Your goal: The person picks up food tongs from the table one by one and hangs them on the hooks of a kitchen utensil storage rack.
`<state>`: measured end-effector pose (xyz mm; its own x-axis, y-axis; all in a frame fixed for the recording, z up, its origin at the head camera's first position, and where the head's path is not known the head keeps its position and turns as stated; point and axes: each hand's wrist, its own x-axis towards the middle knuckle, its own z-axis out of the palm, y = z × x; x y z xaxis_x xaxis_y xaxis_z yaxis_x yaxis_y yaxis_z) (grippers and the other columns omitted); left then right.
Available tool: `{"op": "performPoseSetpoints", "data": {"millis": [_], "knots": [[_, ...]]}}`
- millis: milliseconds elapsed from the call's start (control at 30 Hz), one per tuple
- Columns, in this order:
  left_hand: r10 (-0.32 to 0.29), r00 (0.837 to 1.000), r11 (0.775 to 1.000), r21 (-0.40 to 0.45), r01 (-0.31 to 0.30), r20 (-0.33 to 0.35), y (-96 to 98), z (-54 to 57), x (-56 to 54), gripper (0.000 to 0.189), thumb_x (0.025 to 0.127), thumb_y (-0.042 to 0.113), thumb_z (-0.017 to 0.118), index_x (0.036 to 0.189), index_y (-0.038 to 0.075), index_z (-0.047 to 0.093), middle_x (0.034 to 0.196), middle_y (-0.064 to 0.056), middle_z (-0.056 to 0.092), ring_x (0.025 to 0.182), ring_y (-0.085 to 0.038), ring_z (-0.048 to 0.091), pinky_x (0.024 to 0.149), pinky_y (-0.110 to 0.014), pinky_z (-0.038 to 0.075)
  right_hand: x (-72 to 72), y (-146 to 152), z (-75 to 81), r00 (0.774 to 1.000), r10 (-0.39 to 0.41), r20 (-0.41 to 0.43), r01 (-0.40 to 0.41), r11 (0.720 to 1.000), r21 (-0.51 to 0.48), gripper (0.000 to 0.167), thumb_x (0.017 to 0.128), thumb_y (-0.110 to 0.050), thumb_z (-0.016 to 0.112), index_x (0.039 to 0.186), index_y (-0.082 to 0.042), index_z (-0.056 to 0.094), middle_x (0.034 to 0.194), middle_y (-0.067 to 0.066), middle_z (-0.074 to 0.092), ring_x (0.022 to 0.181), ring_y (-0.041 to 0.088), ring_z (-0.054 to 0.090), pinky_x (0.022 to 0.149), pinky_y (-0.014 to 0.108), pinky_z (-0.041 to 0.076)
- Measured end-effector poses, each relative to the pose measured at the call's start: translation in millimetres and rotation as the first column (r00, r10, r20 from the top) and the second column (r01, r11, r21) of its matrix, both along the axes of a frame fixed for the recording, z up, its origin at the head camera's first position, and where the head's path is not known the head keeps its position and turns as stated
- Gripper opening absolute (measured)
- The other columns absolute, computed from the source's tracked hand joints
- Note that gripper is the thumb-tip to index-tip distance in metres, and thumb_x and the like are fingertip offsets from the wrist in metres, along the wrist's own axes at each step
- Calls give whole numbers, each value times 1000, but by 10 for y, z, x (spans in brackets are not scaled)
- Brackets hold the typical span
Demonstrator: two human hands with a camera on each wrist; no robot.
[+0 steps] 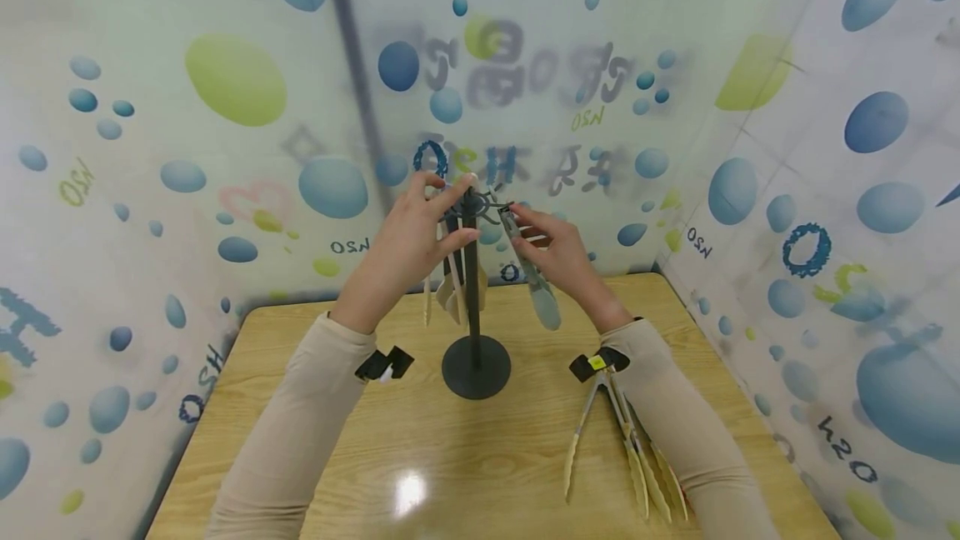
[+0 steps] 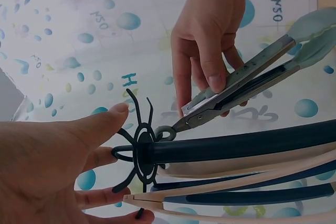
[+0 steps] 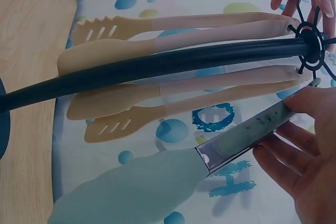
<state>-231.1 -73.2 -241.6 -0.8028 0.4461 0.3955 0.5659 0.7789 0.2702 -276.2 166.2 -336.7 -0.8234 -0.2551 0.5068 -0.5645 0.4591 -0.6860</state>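
My right hand (image 1: pixel 555 247) pinches a pair of tongs (image 3: pixel 241 137) with steel arms and pale green heads, near their hinged end. The tongs slant downward, heads low, and their pull ring (image 2: pixel 166 131) meets the hooks of a black utensil stand (image 1: pixel 474 290). Whether the ring is over a hook I cannot tell. My left hand (image 1: pixel 408 232) is at the top of the stand, its spread fingers among the hooks (image 2: pixel 126 153). Beige utensils hang there, including a slotted turner (image 3: pixel 123 124) and a toothed slotted server (image 3: pixel 107 29).
More tongs (image 1: pixel 637 457) with yellowish heads lie on the wooden table (image 1: pixel 420 448) near my right forearm, which partly covers them. The stand's round base (image 1: pixel 476 369) rests on the table. A patterned curtain (image 1: pixel 240 157) surrounds the back and sides.
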Motion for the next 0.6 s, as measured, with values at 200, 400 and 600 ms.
{"op": "performPoseSetpoints", "data": {"millis": [200, 400, 600], "knots": [[4, 1000, 1000, -4, -4, 0, 1, 5, 6, 70, 95, 43, 62, 156, 24, 33, 148, -22, 34, 106, -35, 55, 90, -47, 51, 5, -34, -18, 1000, -1, 27, 1, 999, -35, 55, 96, -11, 64, 148, -13, 48, 137, 20, 60, 113, 36, 66, 93, 49, 56], [6, 1000, 1000, -9, -6, -9, 5, 1, 1, 70, 95, 43, 62, 156, 24, 33, 147, -22, 35, 100, -34, 56, 86, -46, 52, 10, -43, -52, 999, -3, 35, 5, 999, -52, 54, 97, -16, 64, 149, -19, 48, 133, 18, 63, 112, 33, 67, 93, 47, 56], [12, 1000, 1000, -15, -12, -20, 9, -4, -2, 70, 95, 43, 62, 156, 24, 33, 146, -22, 35, 100, -34, 56, 85, -45, 53, -4, -66, -110, 999, 0, 37, 3, 997, -82, 53, 98, -22, 63, 149, -26, 47, 132, 16, 63, 113, 32, 66, 94, 46, 56]]}}
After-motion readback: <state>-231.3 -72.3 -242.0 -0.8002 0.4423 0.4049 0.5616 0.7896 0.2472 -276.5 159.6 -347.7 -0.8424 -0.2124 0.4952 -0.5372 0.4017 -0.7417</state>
